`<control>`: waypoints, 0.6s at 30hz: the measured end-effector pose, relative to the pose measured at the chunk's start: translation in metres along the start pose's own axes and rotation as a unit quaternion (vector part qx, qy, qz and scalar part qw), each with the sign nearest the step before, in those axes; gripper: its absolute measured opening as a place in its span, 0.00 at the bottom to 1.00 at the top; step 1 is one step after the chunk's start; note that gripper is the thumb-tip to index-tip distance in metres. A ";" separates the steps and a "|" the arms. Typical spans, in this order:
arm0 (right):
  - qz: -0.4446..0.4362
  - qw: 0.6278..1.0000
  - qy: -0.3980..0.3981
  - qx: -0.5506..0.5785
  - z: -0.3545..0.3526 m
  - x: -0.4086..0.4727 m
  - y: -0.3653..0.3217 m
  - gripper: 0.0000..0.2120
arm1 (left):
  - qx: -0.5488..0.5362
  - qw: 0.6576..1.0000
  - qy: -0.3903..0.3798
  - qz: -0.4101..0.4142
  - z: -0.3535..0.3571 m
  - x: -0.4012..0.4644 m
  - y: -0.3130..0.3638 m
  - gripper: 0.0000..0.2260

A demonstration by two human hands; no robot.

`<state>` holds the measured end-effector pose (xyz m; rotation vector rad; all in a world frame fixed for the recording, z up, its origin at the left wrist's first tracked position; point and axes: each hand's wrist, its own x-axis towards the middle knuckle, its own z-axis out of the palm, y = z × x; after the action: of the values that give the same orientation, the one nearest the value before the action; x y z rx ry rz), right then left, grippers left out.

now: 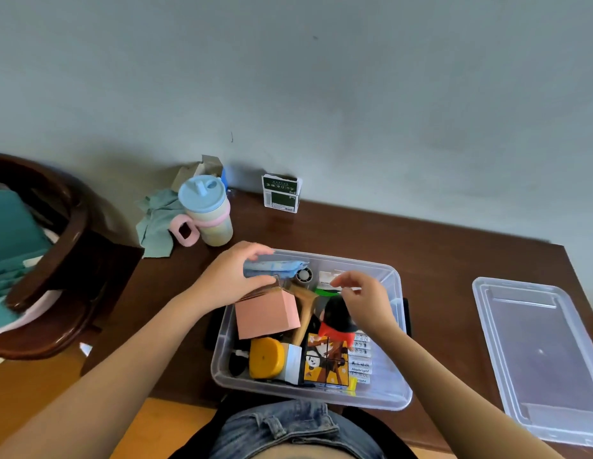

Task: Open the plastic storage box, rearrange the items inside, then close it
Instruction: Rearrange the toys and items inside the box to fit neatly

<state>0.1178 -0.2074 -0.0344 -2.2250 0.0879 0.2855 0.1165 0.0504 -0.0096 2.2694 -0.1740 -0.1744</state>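
The clear plastic storage box (396,346) stands open on the brown table in front of me. Its clear lid (537,356) lies flat to the right. Inside are a pink cardboard box (267,314), a yellow round case (267,357), a picture cube (326,362), a red and black figure (336,318), a blue packet (275,266) and a wooden piece (305,306). My left hand (235,276) grips the top edge of the pink box at the storage box's far left. My right hand (364,294) hovers over the figure with fingers curled, pinching something small that I cannot make out.
A cup with a blue lid and pink handle (207,213) stands at the back left beside a green cloth (159,217). A green and white carton (281,193) leans on the wall. A dark wooden chair (56,260) is on the left.
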 end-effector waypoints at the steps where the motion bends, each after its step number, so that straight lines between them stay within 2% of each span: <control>1: 0.000 1.000 -0.003 -0.008 0.000 0.002 -0.001 0.18 | 0.011 1.000 -0.014 -0.014 -0.002 0.003 -0.003 0.18; 4: 0.020 0.998 -0.015 -0.059 0.001 0.007 -0.001 0.16 | 0.057 0.997 -0.044 -0.031 -0.007 0.012 -0.010 0.17; 7: 0.013 0.986 -0.041 -0.163 0.002 0.011 0.001 0.15 | 0.066 0.994 -0.079 -0.047 -0.006 0.019 -0.011 0.18; 9: -0.001 0.973 -0.091 -0.214 0.004 0.012 0.001 0.15 | 0.096 0.990 -0.086 -0.053 -0.005 0.024 -0.010 0.18; 12: -0.002 0.932 -0.195 -0.306 0.007 0.012 -0.003 0.15 | 0.168 0.981 -0.082 -0.044 0.001 0.030 -0.008 0.16; 14: 0.017 0.920 -0.227 -0.320 0.008 0.015 -0.005 0.15 | 0.190 0.978 -0.084 -0.026 0.003 0.032 -0.006 0.14; 18: 0.066 0.922 -0.264 -0.277 0.006 0.021 -0.005 0.15 | 0.214 0.973 -0.082 0.014 0.000 0.032 -0.006 0.10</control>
<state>0.1380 -0.1991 -0.0393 -2.6109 -0.1566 1.0877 0.1483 0.0489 -0.0162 2.6801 -0.3604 -0.3370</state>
